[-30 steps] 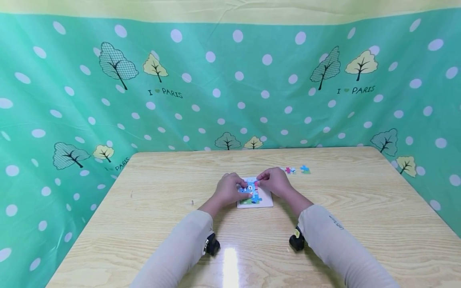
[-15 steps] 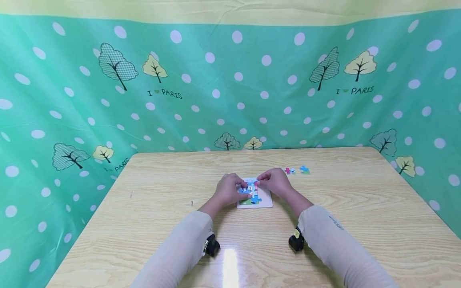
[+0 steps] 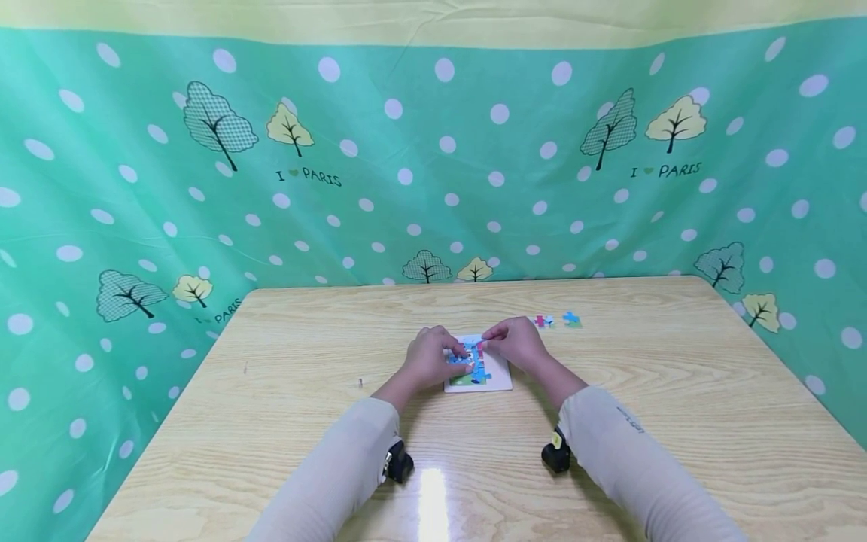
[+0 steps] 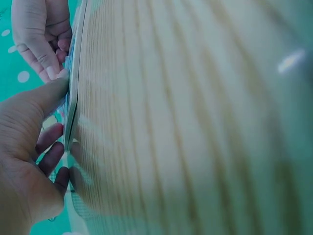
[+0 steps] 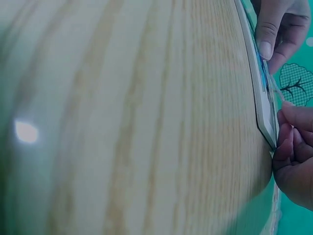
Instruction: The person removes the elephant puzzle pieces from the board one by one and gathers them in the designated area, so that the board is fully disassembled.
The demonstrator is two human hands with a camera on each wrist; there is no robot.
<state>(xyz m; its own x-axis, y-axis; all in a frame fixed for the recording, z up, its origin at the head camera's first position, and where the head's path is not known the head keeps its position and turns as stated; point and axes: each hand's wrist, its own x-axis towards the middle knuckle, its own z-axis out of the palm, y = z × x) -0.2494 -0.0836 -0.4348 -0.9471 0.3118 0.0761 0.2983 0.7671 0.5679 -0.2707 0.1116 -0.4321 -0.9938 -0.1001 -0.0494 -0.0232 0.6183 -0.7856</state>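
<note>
Green dotted curtain (image 3: 379,150) backs a wooden table (image 3: 305,331).

We saw a white rectangular puzzle board (image 3: 500,374) lying flat, partly covered with joined blue-and-green jigsaw pieces (image 3: 479,373), a thin piece (image 5: 277,89) tilted above; a pink-and-white piece (image 3: 541,321) and a blue-and-green piece (image 3: 572,320) lay beyond.

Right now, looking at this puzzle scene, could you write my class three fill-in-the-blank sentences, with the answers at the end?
The printed curtain reads "I", a heart, then "____".
The bare part of the board is ____.
The loose pieces lie farther from the left hand than from the ____ hand.
Missing words: PARIS; white; right.
</note>
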